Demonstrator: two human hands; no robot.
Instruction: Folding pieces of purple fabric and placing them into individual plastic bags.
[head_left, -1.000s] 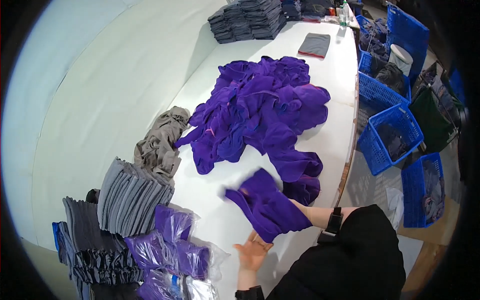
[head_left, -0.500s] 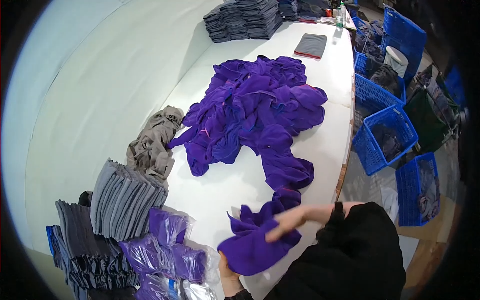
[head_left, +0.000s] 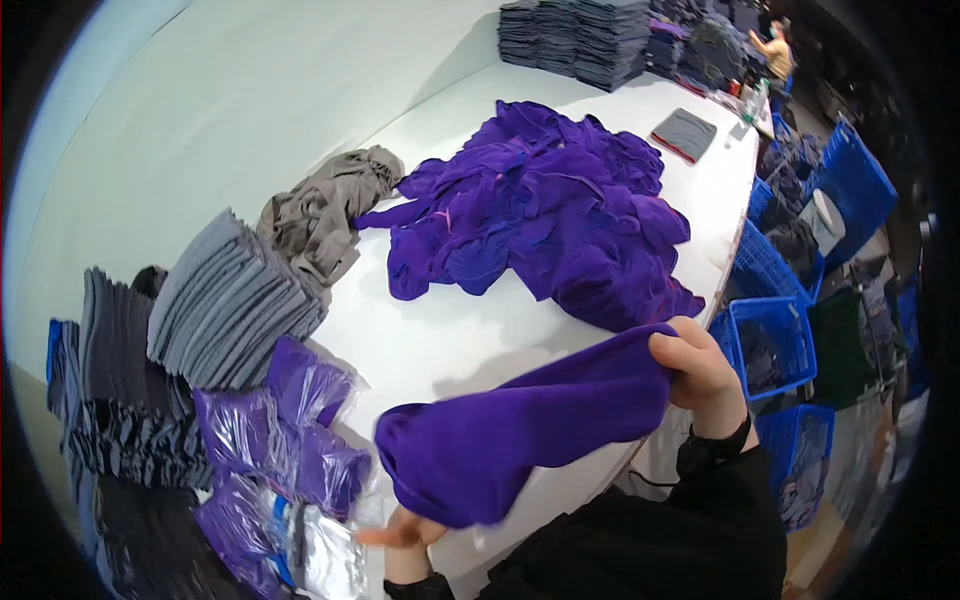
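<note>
A purple fleece garment (head_left: pixel 530 425) is stretched across the near part of the white table, between my two hands. My right hand (head_left: pixel 700 362) pinches its right end, thumb on top and fingers curled round the edge. At the lower left end is my left hand (head_left: pixel 408 530), partly covered by the cloth. One of its digits sticks out to the left, slightly blurred; the other fingers are hidden, and the cloth's left end appears held up by them. Beyond the garment lies a big loose heap of purple garments (head_left: pixel 560 210).
Left of my hands are clear-bagged purple packs (head_left: pixel 325 465), a folded grey stack (head_left: pixel 240 305), dark stacks (head_left: pixel 135 370) and a crumpled taupe cloth (head_left: pixel 325 210). A folded grey piece (head_left: pixel 684 136) and dark stacks (head_left: pixel 575 40) lie farther off. Blue crates (head_left: pixel 768 345) line the right; a person (head_left: pixel 775 50) works beyond.
My right hand has moved right and up, drawing the garment out long, off the table and apart from the heap. My left hand has shifted slightly left. The view has turned a little.
</note>
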